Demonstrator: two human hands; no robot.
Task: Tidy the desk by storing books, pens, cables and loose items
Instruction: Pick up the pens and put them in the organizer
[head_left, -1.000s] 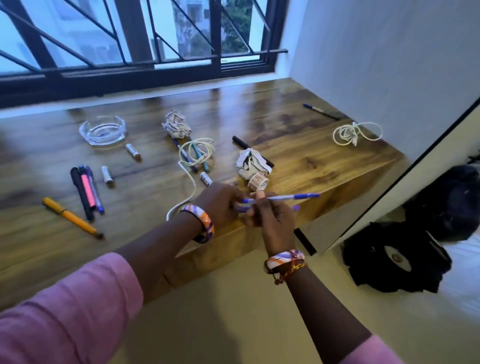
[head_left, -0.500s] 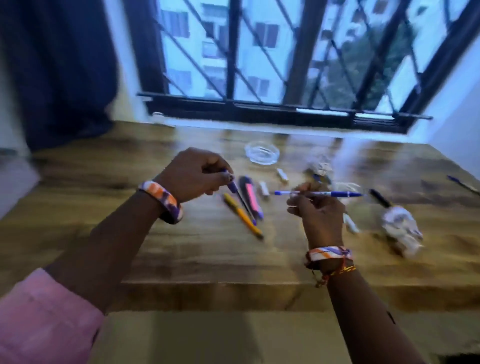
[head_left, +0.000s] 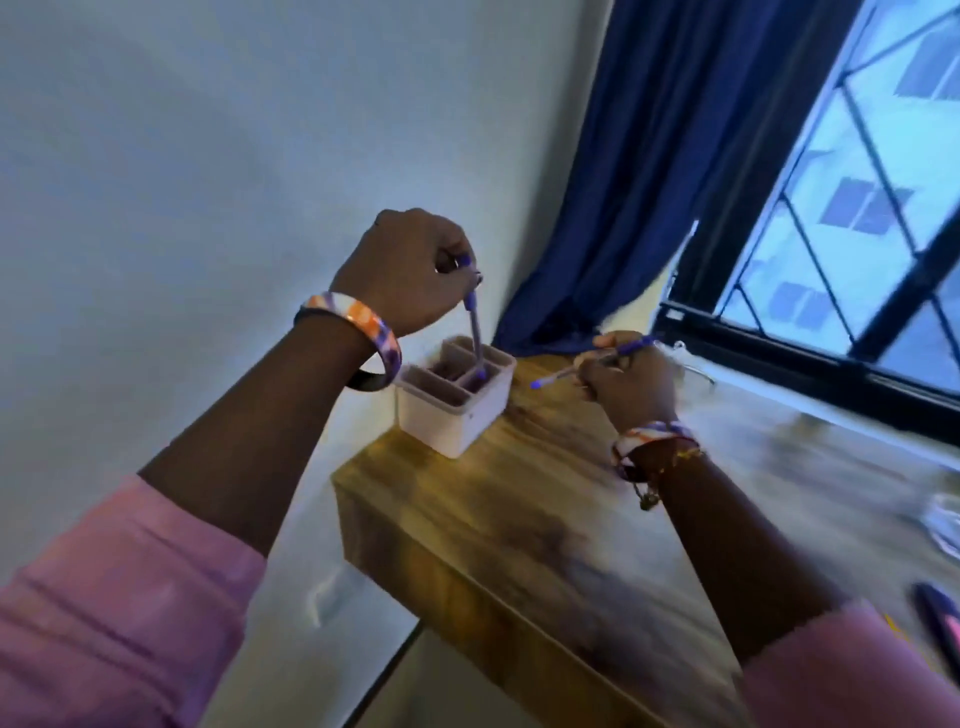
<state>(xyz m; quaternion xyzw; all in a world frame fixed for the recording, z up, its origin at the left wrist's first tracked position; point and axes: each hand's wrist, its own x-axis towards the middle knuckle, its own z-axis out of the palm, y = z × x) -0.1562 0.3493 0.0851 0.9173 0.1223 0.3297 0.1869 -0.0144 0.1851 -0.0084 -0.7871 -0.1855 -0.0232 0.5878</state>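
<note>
1. My left hand (head_left: 402, 270) is closed around the upper end of a blue pen (head_left: 475, 338), which I hold nearly upright, tip down.
2. The lower end of that pen sits inside one compartment of a white pen holder (head_left: 457, 397), the one nearest my right hand on the holder's near side.
3. The holder stands directly below my left hand, on the corner of the wooden bench (head_left: 524, 499), close to the white wall (head_left: 182, 182). It is divided into several compartments; I cannot tell whether the others hold anything.
4. My right hand (head_left: 631, 384) is closed on a second blue pen (head_left: 587, 364), gripping it across the fingers so it lies slanted, its blue tip pointing toward the holder and its cap end sticking out past my thumb.
5. That second pen is above the bench, just beside the holder but not touching it.
6. Both wrists carry patterned orange and purple bracelets, and pink sleeves cover both forearms.
7. Beyond my right hand hangs a dark blue curtain (head_left: 649, 182) next to a barred window (head_left: 857, 208).
8. Far to the right of my right hand, at the frame edge, a dark object (head_left: 935, 621) lies on the bench; it is too blurred to identify.
</note>
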